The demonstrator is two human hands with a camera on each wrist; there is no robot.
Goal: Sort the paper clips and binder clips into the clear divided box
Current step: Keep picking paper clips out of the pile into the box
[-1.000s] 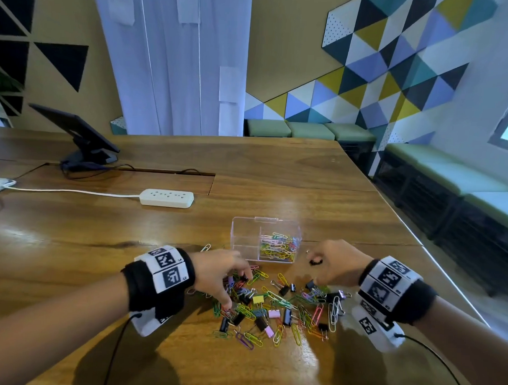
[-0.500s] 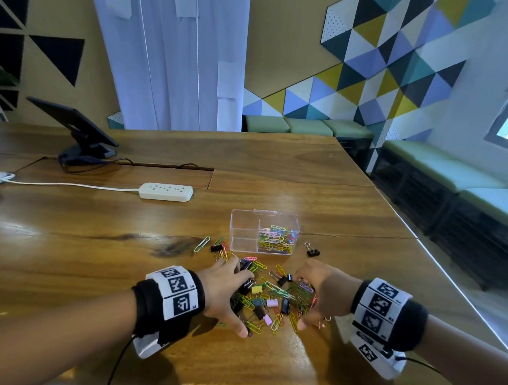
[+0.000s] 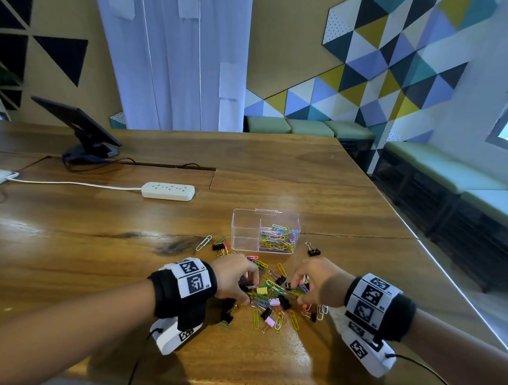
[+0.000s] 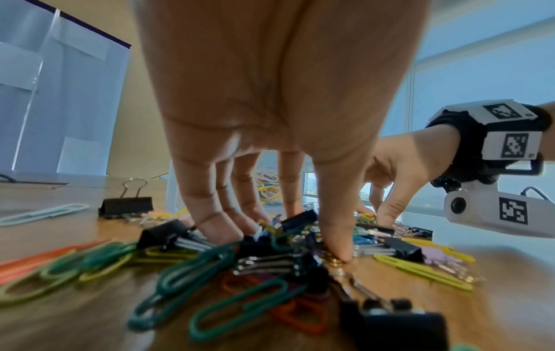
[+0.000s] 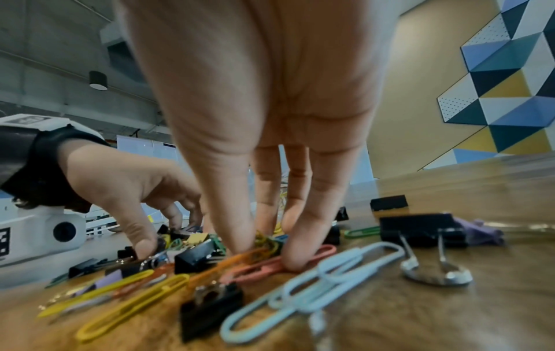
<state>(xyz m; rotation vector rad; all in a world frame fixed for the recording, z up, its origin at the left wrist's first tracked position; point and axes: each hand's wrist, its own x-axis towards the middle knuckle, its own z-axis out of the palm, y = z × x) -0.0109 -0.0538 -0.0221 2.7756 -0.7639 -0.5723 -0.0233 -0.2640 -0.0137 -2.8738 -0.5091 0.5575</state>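
Now both hands are down in the pile of clips, just in front of the clear divided box.

Left hand stands on its bent fingertips at the left side of the pile, touching black binder clips; I cannot tell if it grips one. Right hand stands the same way at the right side, with its fingertips pressing a pink paper clip onto the table. Inside the box, the right part holds many colored paper clips. One black binder clip lies alone just right of the box. A white power strip lies far behind the box, to its left.
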